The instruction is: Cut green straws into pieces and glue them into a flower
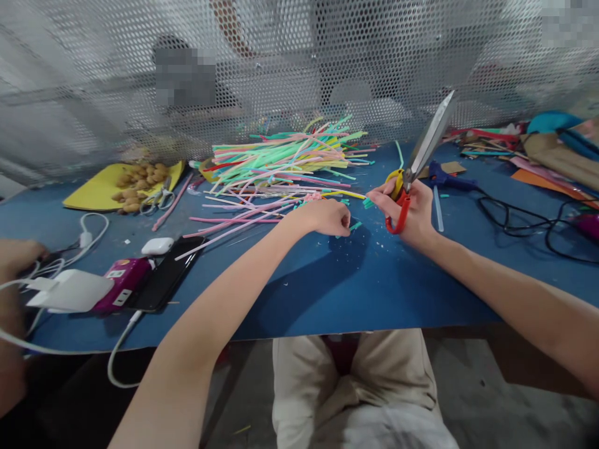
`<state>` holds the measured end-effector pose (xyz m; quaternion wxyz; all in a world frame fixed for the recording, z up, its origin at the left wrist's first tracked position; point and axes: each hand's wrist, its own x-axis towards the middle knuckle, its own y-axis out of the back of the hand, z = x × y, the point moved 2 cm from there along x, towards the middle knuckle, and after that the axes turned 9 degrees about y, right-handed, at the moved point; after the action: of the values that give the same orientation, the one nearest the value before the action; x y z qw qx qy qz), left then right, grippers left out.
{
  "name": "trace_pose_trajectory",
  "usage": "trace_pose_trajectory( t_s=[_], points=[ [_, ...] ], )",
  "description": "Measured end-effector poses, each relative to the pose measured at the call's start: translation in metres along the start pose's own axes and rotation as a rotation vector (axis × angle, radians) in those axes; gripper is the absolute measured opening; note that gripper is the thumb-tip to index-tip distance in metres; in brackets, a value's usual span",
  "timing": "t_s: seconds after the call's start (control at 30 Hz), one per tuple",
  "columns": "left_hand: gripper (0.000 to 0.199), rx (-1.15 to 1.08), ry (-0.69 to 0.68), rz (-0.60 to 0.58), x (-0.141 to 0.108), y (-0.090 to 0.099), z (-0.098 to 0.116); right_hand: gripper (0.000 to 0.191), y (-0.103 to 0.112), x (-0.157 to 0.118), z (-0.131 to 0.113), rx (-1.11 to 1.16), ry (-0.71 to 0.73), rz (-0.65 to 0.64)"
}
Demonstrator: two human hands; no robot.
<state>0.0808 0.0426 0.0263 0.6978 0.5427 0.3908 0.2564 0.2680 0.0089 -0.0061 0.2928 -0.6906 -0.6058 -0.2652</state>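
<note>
My right hand (414,209) is closed around scissors (431,140) with one red and one yellow handle, their long blades pointing up and to the right. Short teal pieces (369,203) show at the fingertips of that hand. Just left of it, my left hand (331,217) is low over the blue table with its fingers curled in. What those fingers hold is hidden, though a small teal piece (356,225) shows beside them. Behind my left hand are pink pipe cleaners (248,218), and farther back a large pile of colourful pipe cleaners (285,156).
To the left are a black phone (171,277), a white earbud case (158,246), a purple power strip (116,287) and another person's arm (14,262). A blue glue gun (449,178) trails a black cord at right. Perforated metal (290,75) borders the back.
</note>
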Motion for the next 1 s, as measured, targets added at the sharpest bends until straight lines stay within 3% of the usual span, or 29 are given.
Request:
trace_pose_trajectory(
  t_s=[0.17,0.33,0.47,0.7,1.0],
  points=[
    [0.021,0.044,-0.093,-0.018,-0.003,0.005,0.002,0.034,0.002,0.001,0.003,-0.001,-0.015,0.000],
    [0.022,0.000,-0.007,-0.083,-0.022,0.036,0.002,0.031,0.005,0.003,0.005,0.018,-0.006,0.019],
    [0.037,-0.006,-0.011,-0.012,-0.036,0.055,-0.003,0.029,0.003,0.002,0.004,0.028,-0.008,0.013],
    [0.030,0.135,0.047,0.153,-0.045,0.044,-0.017,0.030,0.000,0.001,0.001,0.042,-0.012,-0.011],
    [0.030,0.210,0.213,0.133,-0.077,0.050,-0.042,0.028,-0.001,-0.002,0.000,0.033,-0.014,-0.055]
  ],
)
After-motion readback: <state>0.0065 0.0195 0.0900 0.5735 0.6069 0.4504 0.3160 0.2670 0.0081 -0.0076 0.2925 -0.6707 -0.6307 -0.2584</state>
